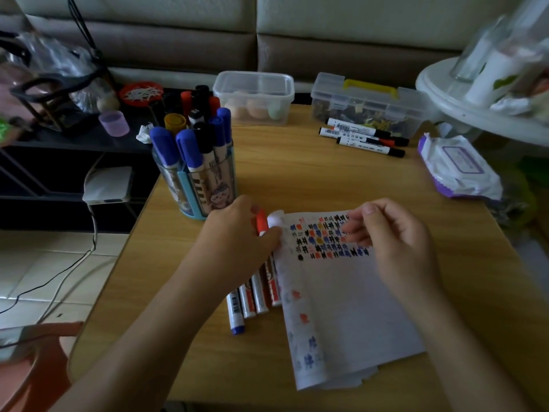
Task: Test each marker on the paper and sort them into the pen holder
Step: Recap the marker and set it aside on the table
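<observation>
Hands curled: left [237,234], right [398,239].

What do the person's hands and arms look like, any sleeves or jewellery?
The left hand and right hand show no gloves, rings or watch, and no sleeves are in view above them. The right thumbnail is short and unpainted.

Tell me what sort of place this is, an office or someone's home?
Most likely a home living room, not an office. A cushioned sofa stands right behind the wooden table, and household things sit on the table: a clear tub of eggs and a pack of wet wipes.
</observation>
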